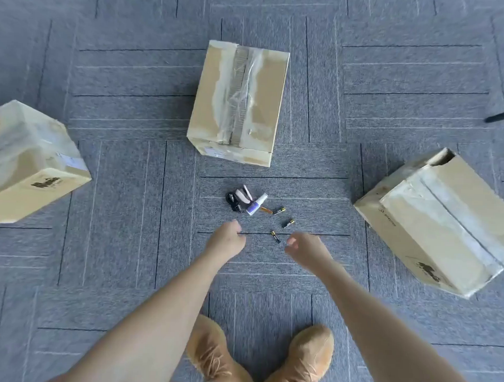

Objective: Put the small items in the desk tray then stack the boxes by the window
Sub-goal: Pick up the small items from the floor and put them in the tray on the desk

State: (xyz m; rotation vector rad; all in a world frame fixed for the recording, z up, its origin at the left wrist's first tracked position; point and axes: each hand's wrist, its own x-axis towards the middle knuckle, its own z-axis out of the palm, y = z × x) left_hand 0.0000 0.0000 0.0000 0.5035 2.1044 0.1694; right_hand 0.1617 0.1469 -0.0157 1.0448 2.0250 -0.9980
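Both hands reach down over grey carpet tiles: the left hand (227,239) loosely curled and holding nothing, the right hand (303,246) part open and also empty. Small black-and-gold batteries (275,237) lie between them, with a white spray bottle (256,205) and coiled black cable (233,202) at twelve o'clock. Three taped brown cardboard boxes (238,103) sit at nine, twelve and three o'clock. No desk tray shows. Gathering the batteries first, pinched one at a time, looks safest.

3 taped boxes (238,103); items (256,208) between.
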